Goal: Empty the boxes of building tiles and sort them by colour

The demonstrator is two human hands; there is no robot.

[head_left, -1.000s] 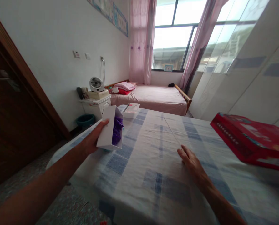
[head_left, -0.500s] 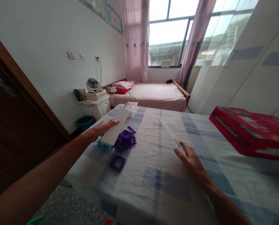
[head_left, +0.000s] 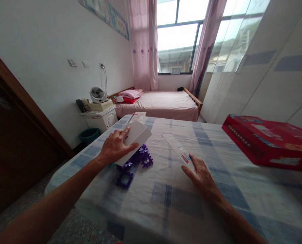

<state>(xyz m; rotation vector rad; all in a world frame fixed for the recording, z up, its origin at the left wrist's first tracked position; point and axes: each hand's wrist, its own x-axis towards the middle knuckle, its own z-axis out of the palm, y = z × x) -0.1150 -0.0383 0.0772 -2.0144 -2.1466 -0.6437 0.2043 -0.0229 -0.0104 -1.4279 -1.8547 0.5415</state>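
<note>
My left hand (head_left: 115, 146) is closed on a tilted white cardboard box (head_left: 141, 131), its thumb along the near side and its fingers over the top. Just below the box lie several purple interlocking plastic pieces (head_left: 147, 159), with one square purple frame piece (head_left: 125, 179) closest to me. A sliver of teal pieces (head_left: 112, 165) shows under my left hand; the rest is covered. Between the thumb and fingers of my right hand (head_left: 199, 173) is the near end of a long white printed box lid (head_left: 175, 146), slanted away to the left.
A blue-and-white checked cloth (head_left: 166, 210) covers the table. On the right stands a large red box (head_left: 270, 142). Another white printed box (head_left: 138, 117) sits at the far left corner. Beyond are a bed (head_left: 163, 103), a bedside cabinet (head_left: 102, 117) and a teal bin (head_left: 89, 135).
The white box has tipped and turned in my left hand, uncovering more of the purple pieces, which have shifted. The lid in my right hand has rotated to show its printed face.
</note>
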